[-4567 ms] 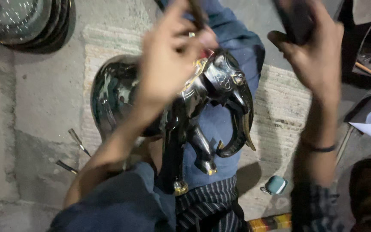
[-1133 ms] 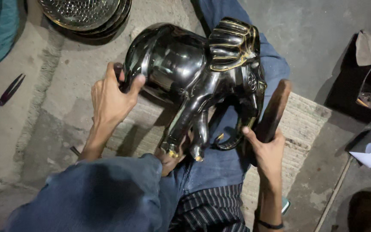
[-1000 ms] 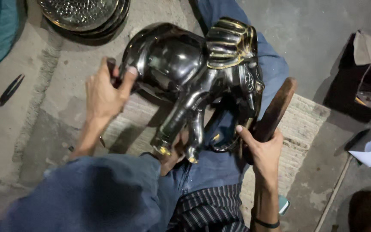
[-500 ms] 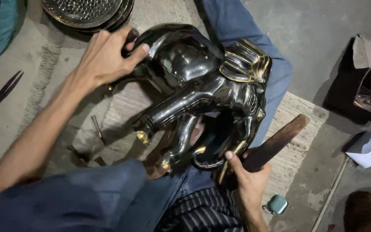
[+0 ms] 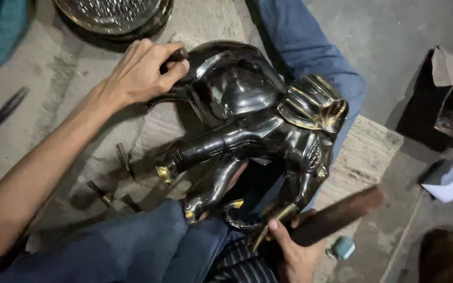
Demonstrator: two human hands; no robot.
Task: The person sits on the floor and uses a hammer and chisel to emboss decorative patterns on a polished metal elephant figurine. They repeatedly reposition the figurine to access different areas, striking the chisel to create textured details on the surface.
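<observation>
A black polished metal elephant figure [image 5: 247,120] with gold trim on its ear, feet and tusks lies tilted across my lap and blue-trousered legs. My left hand [image 5: 140,73] is at its rump, fingers closed on a small dark punch [image 5: 178,54] that rests against the metal. My right hand [image 5: 289,257] is low in the view, by the trunk and a gold tusk. It grips a dark wooden stick [image 5: 336,217] that points up to the right.
Stacked embossed metal bowls [image 5: 114,13] stand at the top. Several short chisels [image 5: 124,157] lie on the floor by my left knee, and a dark tool [image 5: 9,107] lies at far left. A dark open box [image 5: 446,105], white paper [image 5: 449,181] and a small teal object [image 5: 342,246] are on the right.
The elephant has tipped from upright onto its side across my lap. My left hand has stayed on its rump as it turned. The stick has swung lower and flatter.
</observation>
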